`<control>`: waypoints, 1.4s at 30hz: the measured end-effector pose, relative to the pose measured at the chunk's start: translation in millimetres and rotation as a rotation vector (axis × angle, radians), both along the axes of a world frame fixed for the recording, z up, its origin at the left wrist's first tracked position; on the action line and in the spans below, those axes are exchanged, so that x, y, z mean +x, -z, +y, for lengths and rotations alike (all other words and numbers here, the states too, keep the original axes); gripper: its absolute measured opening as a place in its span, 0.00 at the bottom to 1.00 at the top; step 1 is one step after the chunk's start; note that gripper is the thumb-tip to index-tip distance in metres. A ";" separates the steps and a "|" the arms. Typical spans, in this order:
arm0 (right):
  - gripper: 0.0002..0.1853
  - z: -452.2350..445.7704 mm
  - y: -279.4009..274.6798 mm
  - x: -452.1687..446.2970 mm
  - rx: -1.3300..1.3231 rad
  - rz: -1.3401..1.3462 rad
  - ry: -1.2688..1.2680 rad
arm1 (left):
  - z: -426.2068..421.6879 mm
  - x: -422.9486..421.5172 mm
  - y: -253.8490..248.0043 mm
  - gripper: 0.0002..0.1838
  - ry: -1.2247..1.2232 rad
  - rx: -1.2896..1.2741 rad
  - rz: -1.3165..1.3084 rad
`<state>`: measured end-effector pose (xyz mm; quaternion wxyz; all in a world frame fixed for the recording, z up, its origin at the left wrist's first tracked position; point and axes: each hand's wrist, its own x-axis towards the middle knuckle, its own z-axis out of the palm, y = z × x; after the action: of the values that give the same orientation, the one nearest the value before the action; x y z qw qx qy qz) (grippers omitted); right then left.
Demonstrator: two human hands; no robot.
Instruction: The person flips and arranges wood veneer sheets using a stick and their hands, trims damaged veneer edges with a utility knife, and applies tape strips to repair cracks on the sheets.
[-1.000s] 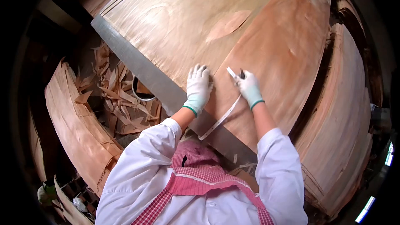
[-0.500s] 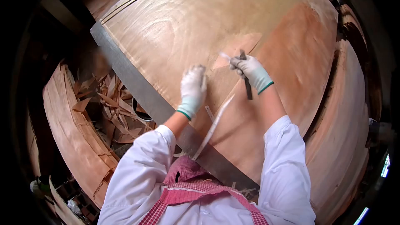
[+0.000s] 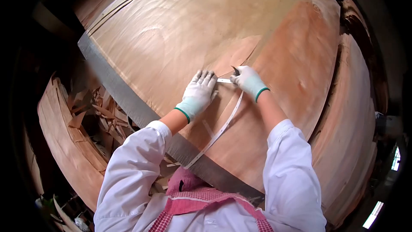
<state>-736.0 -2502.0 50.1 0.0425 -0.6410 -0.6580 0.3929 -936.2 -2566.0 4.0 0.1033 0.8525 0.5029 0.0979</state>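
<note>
- Looking beyond the metal strip [image 3: 120, 88], we see our left hand [image 3: 198, 91] palm down on the pale veneer sheet [image 3: 167, 43], fingers extended and holding nothing that shows.
- Farther to the right beyond the metal strip, our right hand [image 3: 249, 80] is closed around a dark tool [image 3: 235, 71]; whether it pinches the tape too, we cannot tell.
- If the tool slips, we judge that its tip could score the veneer or catch our left glove, because the hands sit near each other.
- A hard pull could tear the tape or set it crooked; its loose bow makes twisting likely.
- Uneven pressure from our left hand could let the pale sheet shift against the darker veneer sheet [image 3: 296, 60], and ripples in both could stop tape lying flat.
- The white tape [image 3: 225, 124] curves from the metal strip up to our right hand, passing over the darker sheet. It looks thin, narrow and flexible, with small dark dots along it; a short white length shows between our hands, well beyond the metal strip.
</note>
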 end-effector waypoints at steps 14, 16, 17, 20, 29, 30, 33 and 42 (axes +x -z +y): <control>0.07 5.1 5.0 84.6 0.011 0.329 0.268 | 11.0 17.9 -4.9 0.26 -0.002 -0.011 0.033; 0.07 -12.4 9.9 90.8 -0.079 0.384 0.416 | 22.2 45.9 -8.4 0.25 -0.034 -0.023 0.032; 0.07 -21.6 12.9 93.4 -0.122 0.410 0.489 | 22.9 61.8 -10.0 0.26 0.076 0.091 -0.044; 0.07 -40.5 36.6 85.2 -0.049 0.544 0.619 | 26.0 99.4 11.1 0.31 0.165 0.004 -0.156; 0.09 -22.7 -35.0 165.5 0.653 0.108 0.471 | 25.3 103.8 -12.8 0.15 0.197 0.012 -0.164; 0.07 -32.7 -30.5 184.5 0.612 0.483 0.578 | 33.2 101.9 -8.3 0.13 0.223 -0.036 -0.140; 0.04 -158.1 -93.4 194.2 0.488 0.933 0.873 | 35.6 90.7 0.3 0.11 0.256 0.207 -0.085; 0.06 -504.7 -93.5 490.3 1.037 0.456 1.496 | -63.2 183.5 -73.2 0.26 -0.188 -0.055 -0.653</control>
<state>-245.8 -3006.6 143.6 0.6924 -0.7061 -0.1436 0.0375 -752.7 -2629.1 77.2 0.2724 0.7230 0.5222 0.3612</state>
